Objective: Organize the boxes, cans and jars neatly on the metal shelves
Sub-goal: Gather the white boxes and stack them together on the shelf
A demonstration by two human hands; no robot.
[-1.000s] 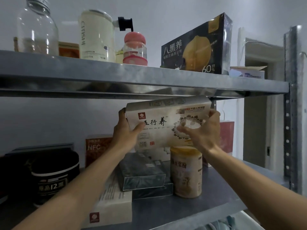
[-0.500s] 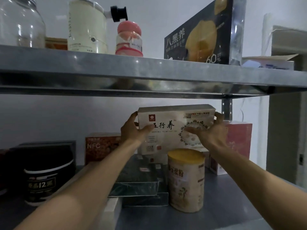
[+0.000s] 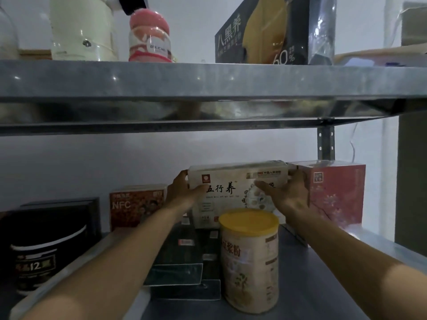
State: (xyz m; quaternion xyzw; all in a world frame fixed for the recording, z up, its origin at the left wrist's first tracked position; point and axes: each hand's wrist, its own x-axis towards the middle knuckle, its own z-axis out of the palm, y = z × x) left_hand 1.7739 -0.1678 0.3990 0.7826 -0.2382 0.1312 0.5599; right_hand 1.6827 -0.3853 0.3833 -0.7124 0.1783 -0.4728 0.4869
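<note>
Lowered from just under the upper shelf (image 3: 208, 84) a second ago, the white box (image 3: 233, 192) is now level and far back over the lower shelf (image 3: 335, 287), between the orange NFC box (image 3: 136, 206) and the pink-red box (image 3: 335, 195). My left grip (image 3: 182, 192) clasps its left end, thumb across the front and fingers round the side. My right grip (image 3: 286, 192) clasps the right end the same way, fingers tucked in beside the pink-red box. Whether the box's base has touched down I cannot tell: the yellow-lidded can (image 3: 249, 262) stands in front and hides it. Stacked dark boxes (image 3: 180, 257) lie under my left forearm, and a black tub (image 3: 37, 250) stands far left. Up top are a cream container (image 3: 83, 31), a pink-lidded jar (image 3: 150, 38) and a black box (image 3: 261, 35).
</note>
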